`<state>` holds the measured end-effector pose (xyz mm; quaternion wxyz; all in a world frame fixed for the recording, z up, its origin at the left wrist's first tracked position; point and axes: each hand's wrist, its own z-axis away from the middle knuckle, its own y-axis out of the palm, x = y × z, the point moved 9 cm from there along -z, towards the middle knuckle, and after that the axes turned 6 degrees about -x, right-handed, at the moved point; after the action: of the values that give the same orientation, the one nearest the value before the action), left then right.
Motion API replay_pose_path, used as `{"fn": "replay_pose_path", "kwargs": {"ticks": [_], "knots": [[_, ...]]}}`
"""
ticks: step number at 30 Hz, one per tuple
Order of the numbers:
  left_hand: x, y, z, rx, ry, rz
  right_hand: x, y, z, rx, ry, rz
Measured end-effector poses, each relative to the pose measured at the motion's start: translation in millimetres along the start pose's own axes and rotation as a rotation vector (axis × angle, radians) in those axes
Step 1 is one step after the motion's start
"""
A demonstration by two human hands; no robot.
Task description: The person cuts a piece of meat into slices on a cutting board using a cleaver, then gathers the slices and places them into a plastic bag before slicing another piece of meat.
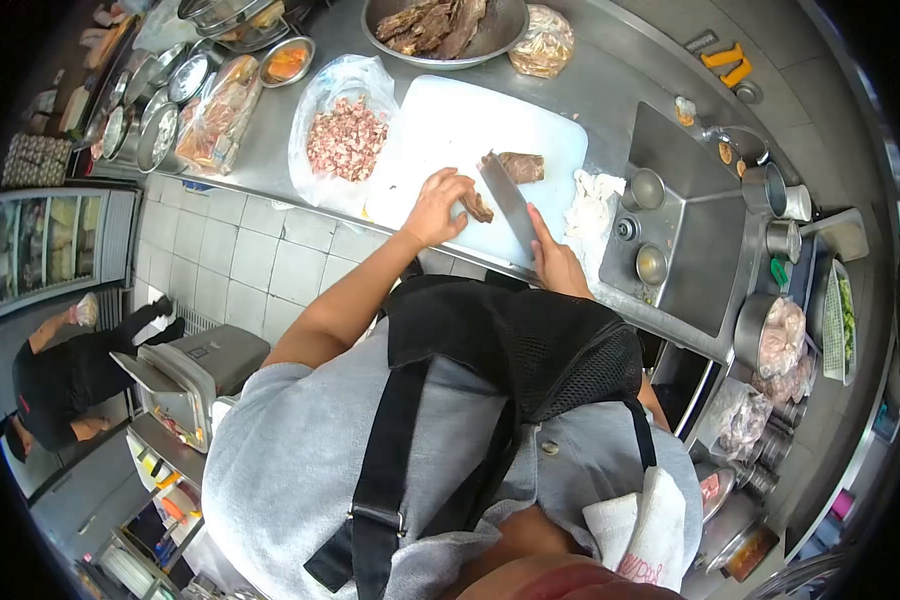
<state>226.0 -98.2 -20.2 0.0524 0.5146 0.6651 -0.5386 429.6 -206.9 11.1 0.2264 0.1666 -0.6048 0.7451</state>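
Observation:
A white cutting board [430,130] lies on the steel counter. My right hand [560,262] is closed round the handle of a wide-bladed knife [508,205], whose blade crosses the board. Beyond the blade, to its right, rests a piece of brown meat [523,167]. A smaller cut piece [477,205] lies left of the blade, with the fingers of my left hand [440,207] bent against it. Left of the board, a plastic bag [315,110] holds diced pink meat [347,140].
A metal bowl [440,62] of large meat pieces stands behind the board. A white cloth [592,205] lies between the board and the sink [705,250]. Bagged meat [220,115] and small bowls stand at left. Another person [65,385] is at the far left.

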Motion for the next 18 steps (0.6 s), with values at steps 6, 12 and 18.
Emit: {"fn": "replay_pose_path", "kwargs": {"ticks": [6,12,18], "knots": [[19,15,-24,0.470,-0.078,0.037,1,-2,11,0.008,-0.031,-0.107],[48,25,-18,0.611,-0.296,0.258,1,1,41,0.099,0.134,-0.189],[30,-3,-28,-0.013,-0.306,0.241,-4,-8,43,0.073,0.115,-0.072]]}}
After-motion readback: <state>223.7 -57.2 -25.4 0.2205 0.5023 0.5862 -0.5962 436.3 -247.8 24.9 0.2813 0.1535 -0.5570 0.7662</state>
